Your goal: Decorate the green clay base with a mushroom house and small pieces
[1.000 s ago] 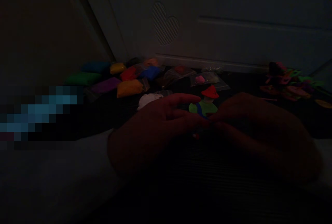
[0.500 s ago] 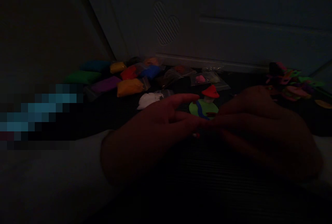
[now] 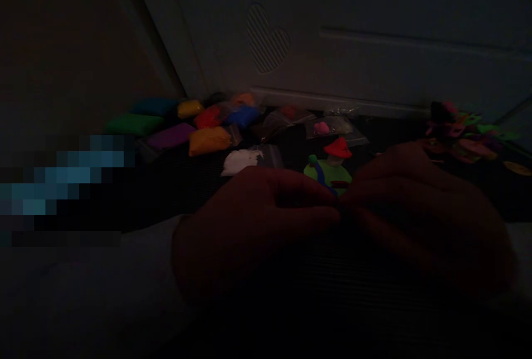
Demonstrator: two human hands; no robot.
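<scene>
A light green clay disc (image 3: 331, 170) lies in front of my hands, with a blue wavy clay strip (image 3: 319, 173) across it. On its far side stands a clay mushroom with a red cap (image 3: 337, 148) and a pale stem. A small dark green clay ball (image 3: 312, 159) sits at the disc's far left edge. My left hand (image 3: 257, 220) has thumb and forefinger drawn together at the disc's near edge. Opposite it, my right hand (image 3: 419, 209) is closed, its fingertips meeting the left ones. Whatever is between the fingertips is hidden in the dark.
Several bags of coloured clay lie at the back left, among them an orange bag (image 3: 210, 140) and a purple one (image 3: 171, 136). White clay (image 3: 241, 162) rests on a bag nearer. Colourful clay pieces (image 3: 465, 132) are heaped at right, before a pale panel (image 3: 374, 65).
My left hand has shifted right and its fingers have closed toward the right fingertips. The dark green ball now shows; a small red-and-white bit below the disc is now hidden.
</scene>
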